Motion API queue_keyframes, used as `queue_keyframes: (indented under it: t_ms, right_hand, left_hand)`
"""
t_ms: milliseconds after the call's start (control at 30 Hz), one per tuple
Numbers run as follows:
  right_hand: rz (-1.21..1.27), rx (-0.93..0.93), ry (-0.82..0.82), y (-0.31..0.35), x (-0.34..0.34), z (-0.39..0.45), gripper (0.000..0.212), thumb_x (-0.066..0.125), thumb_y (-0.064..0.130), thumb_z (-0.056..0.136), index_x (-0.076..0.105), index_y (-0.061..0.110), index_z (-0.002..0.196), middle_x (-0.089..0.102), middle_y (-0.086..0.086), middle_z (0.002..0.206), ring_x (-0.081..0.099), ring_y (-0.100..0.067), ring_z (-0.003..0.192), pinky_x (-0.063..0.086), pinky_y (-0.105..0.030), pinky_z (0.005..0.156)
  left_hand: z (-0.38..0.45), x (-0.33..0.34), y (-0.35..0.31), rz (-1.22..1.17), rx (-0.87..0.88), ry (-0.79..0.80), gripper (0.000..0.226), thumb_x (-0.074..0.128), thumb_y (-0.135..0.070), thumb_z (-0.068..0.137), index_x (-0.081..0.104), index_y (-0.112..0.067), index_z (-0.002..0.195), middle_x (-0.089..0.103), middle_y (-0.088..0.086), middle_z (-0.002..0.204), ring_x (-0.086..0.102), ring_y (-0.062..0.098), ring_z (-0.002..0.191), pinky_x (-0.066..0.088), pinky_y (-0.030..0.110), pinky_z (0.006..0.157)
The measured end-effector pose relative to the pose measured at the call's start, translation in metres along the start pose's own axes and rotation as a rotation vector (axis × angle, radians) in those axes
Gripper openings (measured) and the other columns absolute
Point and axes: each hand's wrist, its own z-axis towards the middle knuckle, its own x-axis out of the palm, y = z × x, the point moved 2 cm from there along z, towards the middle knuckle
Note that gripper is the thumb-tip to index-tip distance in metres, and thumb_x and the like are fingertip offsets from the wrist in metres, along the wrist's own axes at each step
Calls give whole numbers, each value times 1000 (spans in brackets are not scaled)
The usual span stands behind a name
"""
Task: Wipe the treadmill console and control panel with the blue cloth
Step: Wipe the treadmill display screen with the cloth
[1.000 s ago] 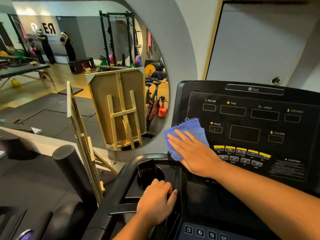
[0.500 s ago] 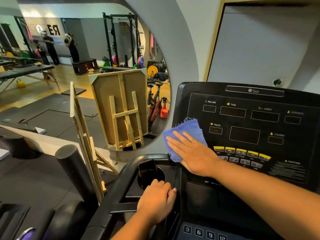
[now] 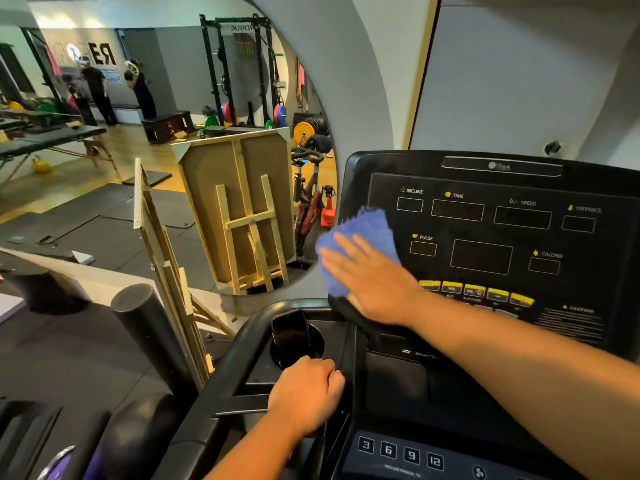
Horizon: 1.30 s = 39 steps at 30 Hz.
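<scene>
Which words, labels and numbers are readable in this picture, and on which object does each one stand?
"INCLINE", "TIME", "SPEED", "PULSE", "CALORIE": treadmill console.
"DISTANCE": console, blurred, likely.
"CAUTION": console; the lines below are too blurred to read.
"3", "6", "9", "12": lower control panel keys.
"ROGUE", mirrored: rack in the mirror.
Console logo, yellow button captions: too small.

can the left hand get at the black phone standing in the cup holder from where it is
Probably yes. The left hand grips the black console frame just below the round cup holder, and the black phone stands upright right above its knuckles with nothing between them. The right hand presses the blue cloth elsewhere.
</scene>
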Motion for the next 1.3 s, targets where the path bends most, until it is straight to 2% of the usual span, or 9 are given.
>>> queue_keyframes:
  t_ms: [233, 367, 467, 567, 733, 867, 1000, 1200, 1300]
  right_hand:
    - [51, -138, 127, -4, 13, -84, 69, 49, 30, 96, 23, 16, 158, 18, -1, 167, 5, -18, 155, 1, -35, 124]
    - [94, 241, -83, -56, -17, -51, 75, 57, 22, 92, 23, 11, 157, 18, -6, 166, 8, -25, 155, 4, -40, 125]
    - [83, 604, -219, -69, -33, -10, 67, 44, 35, 102, 18, 9, 159, 13, -8, 168, 0, -27, 155, 8, -47, 125]
    - [81, 399, -205, -27, -15, -1, 73, 57, 32, 97, 25, 4, 156, 21, -14, 165, 9, -35, 154, 9, -49, 125]
    - [37, -92, 29, 3, 15, -60, 75, 58, 33, 91, 28, 11, 156, 24, -8, 165, 12, -25, 154, 7, -39, 125]
    - [63, 192, -101, -62, -16, -35, 76, 58, 23, 91, 24, 10, 157, 20, -8, 166, 10, -24, 154, 7, -40, 125]
    - [-3, 546, -241, -101, -51, 19, 67, 35, 39, 105, 11, 8, 159, 8, -11, 168, 1, -29, 155, 9, -47, 125]
    - [-65, 105, -53, -66, -34, 36, 69, 48, 38, 98, 23, 14, 158, 16, -6, 167, 3, -29, 155, 0, -43, 124]
    - [-21, 59, -39, -85, -43, 20, 70, 49, 35, 98, 21, 16, 159, 13, -2, 168, 2, -22, 155, -2, -37, 124]
  left_hand:
    - [-3, -3, 0, -7, 11, -7, 41, 32, -44, 100, 58, -17, 84, 64, 0, 87, 56, 19, 89, 46, 37, 75]
    - [-3, -4, -2, -22, -5, -18, 40, 31, -45, 98, 58, -18, 84, 56, -2, 81, 58, 20, 87, 48, 37, 75]
    - [-2, -1, -1, -16, -13, -6, 39, 30, -47, 98, 55, -22, 80, 57, -4, 80, 58, 20, 86, 50, 37, 75]
    - [-2, -2, -1, -14, 1, -10, 37, 31, -46, 99, 53, -25, 78, 51, -8, 75, 52, 15, 79, 44, 35, 70]
    - [-1, -3, -1, -17, -3, -14, 35, 32, -47, 98, 48, -27, 74, 51, -8, 76, 48, 10, 76, 37, 32, 68]
    - [2, 0, 3, -49, -47, 16, 37, 30, -53, 93, 46, -32, 67, 60, -5, 79, 58, 11, 76, 40, 30, 65]
    - [2, 0, 2, -57, -54, 10, 37, 29, -54, 92, 46, -33, 67, 60, -6, 80, 58, 10, 77, 40, 30, 64]
    - [3, 1, 2, -44, -31, -3, 38, 29, -54, 93, 53, -32, 74, 61, -8, 82, 57, 6, 77, 43, 28, 67]
    - [4, 0, 2, -44, -4, -11, 40, 31, -51, 97, 60, -28, 84, 63, -11, 84, 55, 4, 81, 46, 26, 75]
